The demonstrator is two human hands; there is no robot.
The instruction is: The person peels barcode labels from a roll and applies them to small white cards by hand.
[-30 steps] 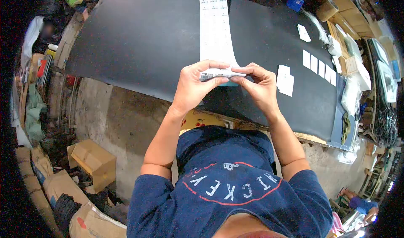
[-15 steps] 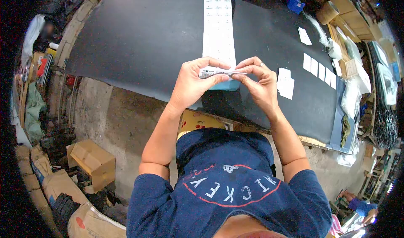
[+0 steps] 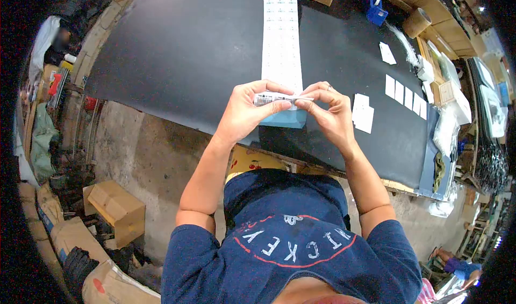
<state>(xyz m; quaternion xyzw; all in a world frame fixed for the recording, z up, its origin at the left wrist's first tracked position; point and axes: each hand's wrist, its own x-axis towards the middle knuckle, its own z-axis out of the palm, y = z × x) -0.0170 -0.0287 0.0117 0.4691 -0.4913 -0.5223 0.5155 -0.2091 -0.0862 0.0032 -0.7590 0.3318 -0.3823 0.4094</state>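
Both hands meet over the near end of a long strip of printed labels [image 3: 280, 41]. My left hand [image 3: 239, 110] is closed in a pinch, thumb and fingers on a small white barcode label [image 3: 263, 98] with dark print. At the label's right end, the fingertips of my right hand [image 3: 334, 113] are pinched together; a thin white edge shows between them. A ring sits on one finger of that hand. Just below the hands, a light blue piece [image 3: 285, 120] lies at the table edge, partly covered by the fingers.
The hands are above a black tabletop [image 3: 183, 51]. On its right lie several white cards in a row [image 3: 399, 93] and two overlapping cards [image 3: 363, 113]. Farther back are a blue container [image 3: 377, 14] and a tape roll [image 3: 417, 22]. A cardboard box [image 3: 115, 210] stands on the floor at left.
The view has shifted slightly. Both hands keep their pinch on the barcode label, and the right fingertips have turned a little, with the thin white edge at a slightly different angle.
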